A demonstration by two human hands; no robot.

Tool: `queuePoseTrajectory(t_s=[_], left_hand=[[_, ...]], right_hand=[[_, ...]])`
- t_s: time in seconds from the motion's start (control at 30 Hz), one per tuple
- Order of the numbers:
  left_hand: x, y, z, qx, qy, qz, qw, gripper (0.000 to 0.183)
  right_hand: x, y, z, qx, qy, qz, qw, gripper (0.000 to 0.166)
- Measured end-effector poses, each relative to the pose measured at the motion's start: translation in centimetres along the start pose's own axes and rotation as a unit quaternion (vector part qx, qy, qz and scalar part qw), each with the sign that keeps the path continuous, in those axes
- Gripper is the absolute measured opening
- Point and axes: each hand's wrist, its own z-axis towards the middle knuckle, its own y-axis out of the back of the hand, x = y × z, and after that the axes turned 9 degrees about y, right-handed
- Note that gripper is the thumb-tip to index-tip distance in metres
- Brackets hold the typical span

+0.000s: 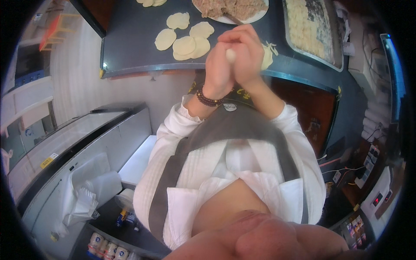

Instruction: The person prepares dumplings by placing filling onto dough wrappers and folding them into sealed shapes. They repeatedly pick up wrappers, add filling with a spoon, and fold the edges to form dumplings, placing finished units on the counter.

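Over the table's near edge, my left hand [219, 66] and my right hand [248, 52] are pressed together around a piece of pale dough [230, 56], of which one end shows between the palms. Several thin round dough wrappers [184, 47] lie on the dark table [133, 48], left of the hands. Behind the hands, a white plate [260, 16] holds minced filling [240, 8], with a utensil handle [232, 18] leaning out over its rim. Another flat piece of dough [267, 58] lies partly hidden beside my right hand.
A metal tray [334, 61] of pale, floury pieces stands at the table's right. More wrappers [152, 2] lie at the far edge. A glass-topped cabinet [97, 136] is on the left, with plastic bags [87, 191] hanging from its side. A power strip [369, 165] with cables is on the right.
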Motion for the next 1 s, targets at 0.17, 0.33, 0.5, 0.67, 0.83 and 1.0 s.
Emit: queuePoseTrajectory(t_s=[0.17,0.33,0.5,0.67,0.83,1.0], left_hand=[[-1.7,-0.7,-0.3,0.041,0.064,-0.024,0.997,0.035],[-3.3,-0.8,-0.4,0.161,0.052,-0.115,0.979,0.048],[-4.4,-2.2,-1.2,0.091,0.074,-0.099,0.988,0.058],[-4.4,0.9,-0.2,0.383,0.093,-0.204,0.896,0.059],[-4.8,-0.5,-1.7,0.145,-0.078,0.15,0.975,0.066],[-4.1,-1.9,-2.3,0.017,-0.187,0.233,0.954,0.076]], right_hand=[[-0.8,-0.1,-0.3,0.011,0.065,-0.045,0.997,0.023],[0.9,0.5,0.6,0.075,-0.019,0.011,0.997,0.025],[2.7,2.0,2.2,0.032,0.01,0.077,0.996,0.023],[3.2,4.8,2.4,-0.054,0.033,0.065,0.996,0.019],[4.0,4.7,2.1,0.001,0.087,-0.061,0.994,0.012],[5.1,3.0,1.8,0.126,0.246,-0.089,0.957,0.026]])
